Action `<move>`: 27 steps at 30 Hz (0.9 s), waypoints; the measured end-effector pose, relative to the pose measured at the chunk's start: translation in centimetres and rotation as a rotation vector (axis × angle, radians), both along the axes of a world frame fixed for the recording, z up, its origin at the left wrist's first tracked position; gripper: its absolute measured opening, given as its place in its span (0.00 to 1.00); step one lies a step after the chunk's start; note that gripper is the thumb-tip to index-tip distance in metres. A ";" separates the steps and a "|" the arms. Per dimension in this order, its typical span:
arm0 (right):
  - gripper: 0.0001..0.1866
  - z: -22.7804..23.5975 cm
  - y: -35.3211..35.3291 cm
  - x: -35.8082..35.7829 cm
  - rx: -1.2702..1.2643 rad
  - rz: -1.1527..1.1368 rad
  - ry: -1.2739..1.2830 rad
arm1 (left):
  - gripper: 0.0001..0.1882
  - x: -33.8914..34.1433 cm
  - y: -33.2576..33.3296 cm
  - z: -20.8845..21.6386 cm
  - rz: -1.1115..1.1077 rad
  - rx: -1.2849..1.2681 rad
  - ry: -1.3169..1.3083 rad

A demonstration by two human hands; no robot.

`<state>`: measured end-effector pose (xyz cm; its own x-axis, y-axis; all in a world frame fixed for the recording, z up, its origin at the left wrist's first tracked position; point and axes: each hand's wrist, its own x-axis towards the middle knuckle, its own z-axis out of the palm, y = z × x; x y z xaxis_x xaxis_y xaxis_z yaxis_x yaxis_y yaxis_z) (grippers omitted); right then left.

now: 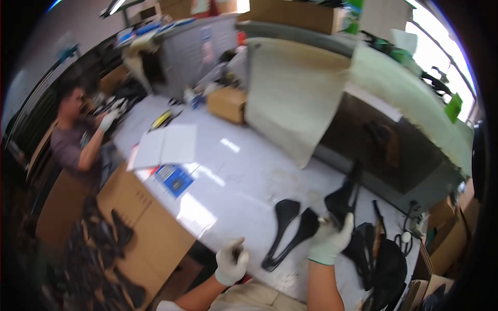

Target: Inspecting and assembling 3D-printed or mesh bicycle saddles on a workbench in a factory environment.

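My right hand (333,239), in a white glove, grips a black bicycle saddle cover (340,201) by its near end, with the rest pointing away over the table. To its left a similar black V-shaped saddle cover (284,211) lies on the white table, its two wide lobes spread and meeting at a narrow tip. My left hand (232,263), also gloved, hovers by the table's near edge with fingers loosely curved and apart; nothing shows in it. Right of my right hand, several black saddle pieces (389,262) lie in an overlapping heap.
A grey box-like machine (378,171) with a pale cloth (298,88) stands at the back right. Papers (165,146), a blue packet (175,180) and a small carton (226,104) rest farther left. Black pieces fill a large carton (150,223). A co-worker (78,135) sits at far left.
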<state>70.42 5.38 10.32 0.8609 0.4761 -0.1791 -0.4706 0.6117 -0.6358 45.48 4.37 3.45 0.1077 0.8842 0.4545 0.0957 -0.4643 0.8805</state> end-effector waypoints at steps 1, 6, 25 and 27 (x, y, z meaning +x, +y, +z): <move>0.20 -1.1 -1.1 -0.8 -0.071 0.017 -0.007 | 0.19 -0.6 -0.3 0.2 0.092 0.015 -0.125; 0.19 -0.7 -7.4 -3.2 -0.087 0.040 -0.226 | 0.12 -10.1 -2.3 -2.6 0.374 -0.297 -0.491; 0.24 -8.2 -23.6 -1.2 -0.312 0.345 -0.178 | 0.19 -17.7 0.5 3.2 0.455 -0.345 -0.712; 0.21 -11.1 -25.9 -1.3 -0.684 0.245 -0.734 | 0.20 -14.5 -0.2 7.0 -0.070 -0.684 -0.898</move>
